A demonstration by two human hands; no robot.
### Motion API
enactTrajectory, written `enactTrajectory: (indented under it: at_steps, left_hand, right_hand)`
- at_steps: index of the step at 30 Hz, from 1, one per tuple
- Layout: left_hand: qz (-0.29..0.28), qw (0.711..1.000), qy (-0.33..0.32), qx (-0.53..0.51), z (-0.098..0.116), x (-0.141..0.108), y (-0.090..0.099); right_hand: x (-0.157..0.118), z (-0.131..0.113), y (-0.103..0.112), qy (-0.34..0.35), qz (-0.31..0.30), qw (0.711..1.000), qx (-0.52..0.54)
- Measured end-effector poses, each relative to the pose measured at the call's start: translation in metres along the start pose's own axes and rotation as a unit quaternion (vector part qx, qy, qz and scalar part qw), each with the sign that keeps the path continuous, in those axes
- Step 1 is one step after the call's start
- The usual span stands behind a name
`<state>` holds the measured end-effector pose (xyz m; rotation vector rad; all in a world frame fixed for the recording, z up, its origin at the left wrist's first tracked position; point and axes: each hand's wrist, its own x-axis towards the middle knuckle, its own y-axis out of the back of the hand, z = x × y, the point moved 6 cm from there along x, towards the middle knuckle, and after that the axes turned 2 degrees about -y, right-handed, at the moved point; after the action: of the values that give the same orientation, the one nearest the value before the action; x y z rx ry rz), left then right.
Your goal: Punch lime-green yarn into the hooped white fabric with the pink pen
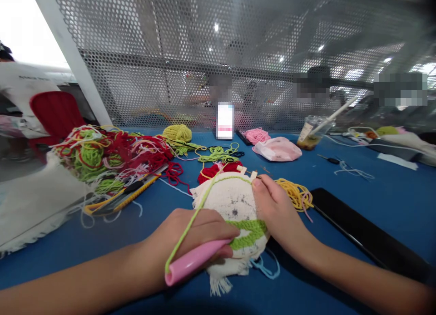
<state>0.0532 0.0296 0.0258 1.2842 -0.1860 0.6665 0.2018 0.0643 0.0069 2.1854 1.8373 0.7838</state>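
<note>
Our left hand grasped a pink plastic tube, our right round white cloth, green-stitched near its lower edge, centre unstitched.

Left fingers curled, right fingers pinched farther forward, forearms angled inward

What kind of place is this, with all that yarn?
Probably a craft workspace: a big tangle of colorful yarn lies on the blue table, the left hand holds a pink tool, and the right hand grips a partly stitched cloth.
</note>
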Motion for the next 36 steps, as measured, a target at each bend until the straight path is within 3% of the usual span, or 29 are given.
enactTrajectory:
  at_steps: [6, 12, 18, 23, 29, 36]
  left_hand:
    - [-0.078, 0.993, 0.039, 0.074, -0.004, 0.001, -0.012]
    - [0.01, 1.0, -0.011, 0.016, 0.004, -0.005, 0.004]
    - [0.04, 0.999, 0.029, 0.004, 0.006, -0.013, 0.012]
    - [0.026, 0.999, 0.032, 0.021, 0.007, -0.011, 0.013]
    - [0.017, 0.999, 0.01, -0.043, -0.001, -0.008, 0.003]
    - [-0.035, 0.999, 0.018, 0.034, -0.003, -0.001, -0.009]
  right_hand:
    - [-0.004, -0.01, 0.002, 0.011, 0.007, 1.0, 0.01]
    - [0.001, -0.002, -0.002, 0.014, 0.002, 1.0, 0.0]
    - [0.003, 0.003, -0.004, -0.001, -0.005, 1.0, 0.019]
    - [0.003, 0.006, -0.003, 0.0, -0.002, 1.0, 0.024]
    - [0.003, 0.005, -0.004, -0.002, -0.001, 1.0, 0.019]
    - [-0.005, -0.006, 0.001, 0.012, 0.013, 1.0, -0.008]
